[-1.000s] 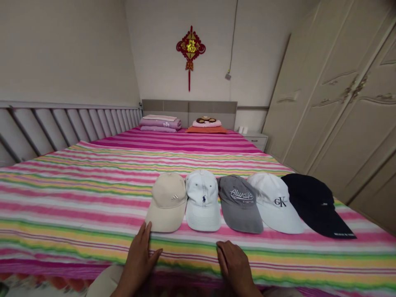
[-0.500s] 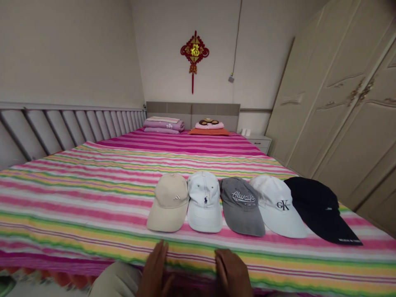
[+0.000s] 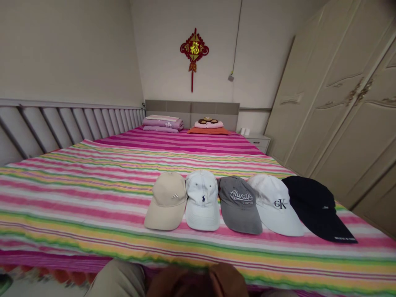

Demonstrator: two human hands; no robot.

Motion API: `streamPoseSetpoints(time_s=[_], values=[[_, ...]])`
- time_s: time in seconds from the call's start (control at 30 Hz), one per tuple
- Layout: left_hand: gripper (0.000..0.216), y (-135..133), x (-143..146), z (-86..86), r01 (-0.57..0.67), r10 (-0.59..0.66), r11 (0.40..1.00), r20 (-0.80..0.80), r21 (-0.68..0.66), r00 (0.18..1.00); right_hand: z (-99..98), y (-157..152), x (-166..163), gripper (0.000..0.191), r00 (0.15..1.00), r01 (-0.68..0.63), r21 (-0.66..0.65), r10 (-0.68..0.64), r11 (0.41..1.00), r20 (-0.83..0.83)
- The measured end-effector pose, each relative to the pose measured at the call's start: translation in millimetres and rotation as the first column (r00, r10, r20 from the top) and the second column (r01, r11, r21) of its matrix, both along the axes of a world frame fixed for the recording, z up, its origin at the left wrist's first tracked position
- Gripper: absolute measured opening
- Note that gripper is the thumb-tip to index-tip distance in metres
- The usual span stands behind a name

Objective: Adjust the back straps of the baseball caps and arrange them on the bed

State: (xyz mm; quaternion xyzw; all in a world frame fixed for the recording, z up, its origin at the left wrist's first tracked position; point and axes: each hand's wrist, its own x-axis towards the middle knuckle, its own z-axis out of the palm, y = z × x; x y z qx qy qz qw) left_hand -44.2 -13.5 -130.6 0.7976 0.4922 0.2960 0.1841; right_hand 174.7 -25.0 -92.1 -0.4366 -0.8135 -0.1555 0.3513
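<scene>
Several caps lie side by side on the striped sheet. From left to right they are a beige cap [image 3: 168, 198], a pale blue cap [image 3: 202, 200], a grey cap [image 3: 239, 204] with white lettering, a white cap [image 3: 275, 204] with black letters, and a black cap [image 3: 317, 208]. My left hand [image 3: 167, 281] and my right hand [image 3: 228, 280] are low at the bottom edge, by the near side of the bed, apart from the caps. Both are dark, blurred and partly cut off, so their fingers cannot be made out.
The caps rest on a bed with a striped sheet [image 3: 93, 202]. A slatted rail [image 3: 68, 123] runs along its left side. Folded purple bedding [image 3: 162, 123] and a pink pillow [image 3: 208, 123] lie by the headboard [image 3: 167, 107]. A nightstand [image 3: 258, 142] and wardrobe [image 3: 337, 103] stand at right.
Both hands have drawn back from the sheet's near edge toward my body, lower in the view. The caps lie as before; the view has shifted slightly.
</scene>
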Motion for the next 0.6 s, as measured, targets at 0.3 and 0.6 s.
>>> streamPoseSetpoints(time_s=[0.3, 0.6], values=[[0.027, -2, -5, 136.9, -0.399, 0.37, 0.785, 0.158, 0.474, 0.915, 83.6, -6, 34, 0.021, 0.922, 0.158, 0.125, -0.101, 0.979, -0.375], [0.063, -2, -1, 161.9, -0.31, 0.491, 0.672, -0.091, 0.673, 0.867, 130.6, -1, 32, 0.061, 0.942, 0.336, 0.332, -0.309, 0.881, -0.131]])
